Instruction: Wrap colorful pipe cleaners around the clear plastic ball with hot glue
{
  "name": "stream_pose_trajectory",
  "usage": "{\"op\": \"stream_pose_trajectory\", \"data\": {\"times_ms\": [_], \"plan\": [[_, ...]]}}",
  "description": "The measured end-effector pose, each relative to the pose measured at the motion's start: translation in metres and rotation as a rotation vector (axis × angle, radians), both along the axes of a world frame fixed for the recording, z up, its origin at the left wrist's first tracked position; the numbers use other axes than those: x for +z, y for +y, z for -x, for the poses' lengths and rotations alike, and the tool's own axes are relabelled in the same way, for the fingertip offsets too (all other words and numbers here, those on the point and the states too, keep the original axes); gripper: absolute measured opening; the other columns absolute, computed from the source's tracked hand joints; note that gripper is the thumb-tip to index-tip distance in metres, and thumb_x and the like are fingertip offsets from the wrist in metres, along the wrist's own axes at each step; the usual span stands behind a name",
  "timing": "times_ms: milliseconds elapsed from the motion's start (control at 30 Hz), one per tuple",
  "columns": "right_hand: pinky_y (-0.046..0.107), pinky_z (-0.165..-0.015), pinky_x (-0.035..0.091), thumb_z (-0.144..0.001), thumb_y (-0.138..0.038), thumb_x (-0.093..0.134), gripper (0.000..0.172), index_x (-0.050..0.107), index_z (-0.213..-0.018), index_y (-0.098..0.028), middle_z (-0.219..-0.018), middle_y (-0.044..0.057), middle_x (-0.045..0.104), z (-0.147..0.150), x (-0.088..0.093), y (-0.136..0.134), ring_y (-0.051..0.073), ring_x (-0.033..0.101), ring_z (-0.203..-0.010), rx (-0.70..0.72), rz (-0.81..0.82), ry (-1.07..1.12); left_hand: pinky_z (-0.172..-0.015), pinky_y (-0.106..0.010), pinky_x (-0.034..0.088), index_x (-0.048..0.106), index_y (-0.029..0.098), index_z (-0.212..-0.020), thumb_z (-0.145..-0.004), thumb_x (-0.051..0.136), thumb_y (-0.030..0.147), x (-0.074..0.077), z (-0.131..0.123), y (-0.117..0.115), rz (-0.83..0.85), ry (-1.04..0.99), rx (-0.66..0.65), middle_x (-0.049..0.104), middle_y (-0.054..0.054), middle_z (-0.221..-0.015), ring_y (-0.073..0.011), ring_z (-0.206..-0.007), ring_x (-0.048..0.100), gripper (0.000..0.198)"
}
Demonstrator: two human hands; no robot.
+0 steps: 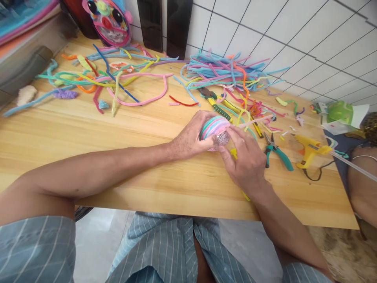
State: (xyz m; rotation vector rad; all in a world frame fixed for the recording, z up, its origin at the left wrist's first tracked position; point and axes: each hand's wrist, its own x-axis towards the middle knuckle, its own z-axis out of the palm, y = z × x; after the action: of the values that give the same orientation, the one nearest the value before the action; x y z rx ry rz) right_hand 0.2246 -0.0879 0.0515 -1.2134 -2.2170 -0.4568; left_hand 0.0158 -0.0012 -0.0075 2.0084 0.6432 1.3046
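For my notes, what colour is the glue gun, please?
The glue gun's body is yellow, clearest in the head view.

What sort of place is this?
Likely a small craft workspace: a pale wooden table holding a pile of fuzzy blue-and-pink pipe cleaners, a yellow plastic glue gun and teal-handled metal pliers.

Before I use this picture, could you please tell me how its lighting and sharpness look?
In the head view, light is bright, fairly even; the floor shows pale glare; the striped ball has a glinting silvery patch; the blue-and-pink item at upper left looks blurred; wall tiles slant.
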Motion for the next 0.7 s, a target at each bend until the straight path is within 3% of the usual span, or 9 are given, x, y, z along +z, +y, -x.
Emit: {"op": "stream_pose_trajectory", "data": {"times_ms": [233, 467, 700], "plan": [[0.051, -0.119, 0.063, -0.112, -0.037, 0.067, 0.059, 0.056, -0.167, -0.019, -0.156, 0.021, 0.075, -0.001, -0.005, 0.0, 0.034, 0.075, -0.142, 0.001, 0.023, 0.012, -0.122, -0.048, 0.059, 0.052, 0.02, -0.145, -0.099, 0.069, 0.056, 0.004, 0.001, -0.001, 0.121, -0.012, -0.027, 0.068, -0.017, -0.146, -0.031, -0.138, 0.069, 0.062], [0.048, -0.117, 0.064, -0.114, -0.031, 0.062, 0.045, 0.065, -0.157, -0.02, -0.149, 0.018, 0.079, -0.002, 0.0, 0.002, 0.031, 0.078, -0.138, 0.042, 0.026, 0.022, -0.117, -0.044, 0.061, 0.052, 0.021, -0.137, -0.101, 0.072, 0.055, 0.021, 0.004, -0.004, 0.259, -0.011, -0.052, 0.071, -0.014, -0.141, -0.0281, -0.133, 0.072, 0.053], [0.046, -0.119, 0.063, -0.112, -0.028, 0.064, 0.038, 0.073, -0.149, -0.026, -0.145, 0.011, 0.082, -0.011, 0.002, 0.008, 0.029, 0.08, -0.135, 0.002, 0.04, 0.103, -0.127, -0.047, 0.054, 0.061, 0.022, -0.142, -0.102, 0.069, 0.05, 0.024, 0.006, -0.004, 0.171, 0.031, -0.064, 0.071, -0.012, -0.146, -0.0293, -0.139, 0.068, 0.049]]}}
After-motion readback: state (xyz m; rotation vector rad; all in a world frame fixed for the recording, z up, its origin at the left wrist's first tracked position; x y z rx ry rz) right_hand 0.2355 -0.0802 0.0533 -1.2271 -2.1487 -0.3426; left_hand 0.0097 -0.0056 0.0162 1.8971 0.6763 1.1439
